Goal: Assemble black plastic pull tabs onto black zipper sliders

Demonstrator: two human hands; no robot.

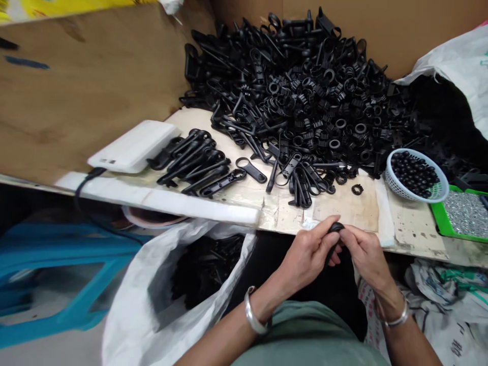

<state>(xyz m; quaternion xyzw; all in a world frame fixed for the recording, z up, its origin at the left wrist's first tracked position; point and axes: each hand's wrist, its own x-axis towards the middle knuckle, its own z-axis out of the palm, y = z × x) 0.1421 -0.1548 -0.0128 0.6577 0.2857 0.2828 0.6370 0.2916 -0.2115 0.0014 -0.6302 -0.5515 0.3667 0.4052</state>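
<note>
In front of my body, just off the table's front edge, my left hand is closed around a black plastic part with a rounded top. The fingers of my right hand pinch the same part from the other side. Most of the part is hidden by my fingers, so its full shape does not show. On the table beyond my hands lie a single black toothed ring and a cluster of black ring-ended plastic arms. A row of similar black handles lies to the left.
A big heap of black plastic parts fills the table's back. At right stand a light-blue basket of black balls and a green tray of small metal pieces. A white box sits left; a white sack opens below.
</note>
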